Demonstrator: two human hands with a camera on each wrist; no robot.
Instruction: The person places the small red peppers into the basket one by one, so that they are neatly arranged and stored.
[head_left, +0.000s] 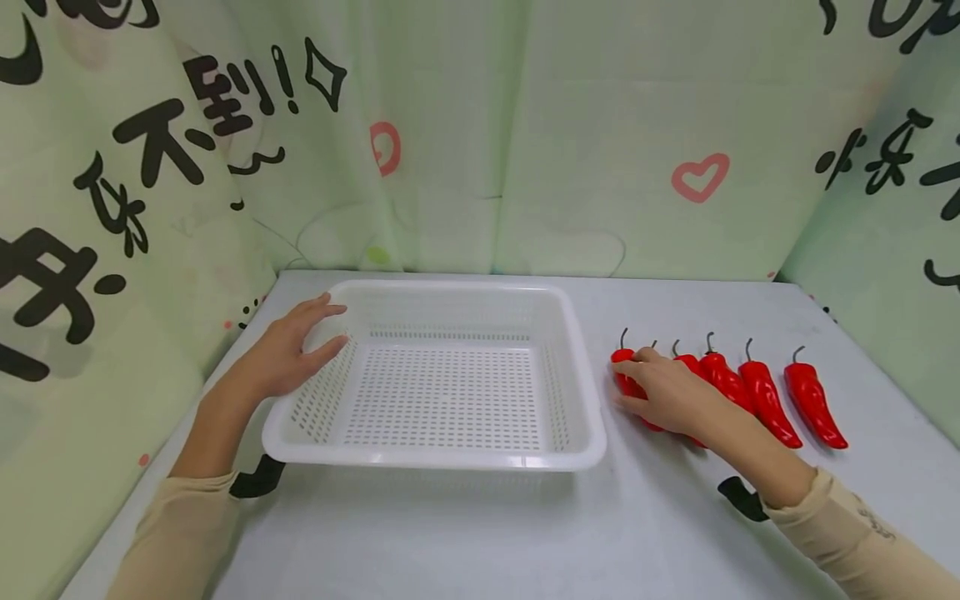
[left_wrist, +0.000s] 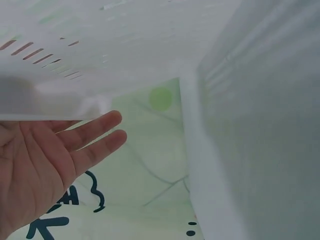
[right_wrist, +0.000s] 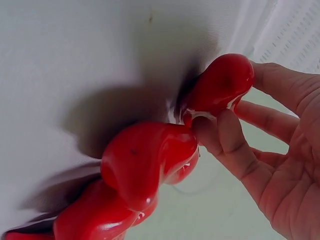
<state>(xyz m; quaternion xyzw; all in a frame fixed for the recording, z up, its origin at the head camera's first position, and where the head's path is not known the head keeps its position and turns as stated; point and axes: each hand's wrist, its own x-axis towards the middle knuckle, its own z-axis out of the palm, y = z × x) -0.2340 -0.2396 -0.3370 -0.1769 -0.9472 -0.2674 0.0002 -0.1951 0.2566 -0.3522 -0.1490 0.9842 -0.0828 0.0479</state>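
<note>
The head view is bright and evenly lit, the lamp or window itself out of frame. A soft grey shadow lies on the white table (head_left: 450, 546) along the near side of the white basket (head_left: 442, 458), whose front rim catches a shine. The red peppers (head_left: 815, 404) carry small glossy glints. The picture is slightly soft.

The left wrist view is dimmer and hazy (a milky, grey-green cast); the basket's surfaces blur, while the left hand (left_wrist: 37, 167) is clearer.

In the right wrist view, dark, soft-edged shadows spread beside the peppers, white highlights dot their skins, and the right hand (right_wrist: 290, 187) is fairly sharp.
</note>
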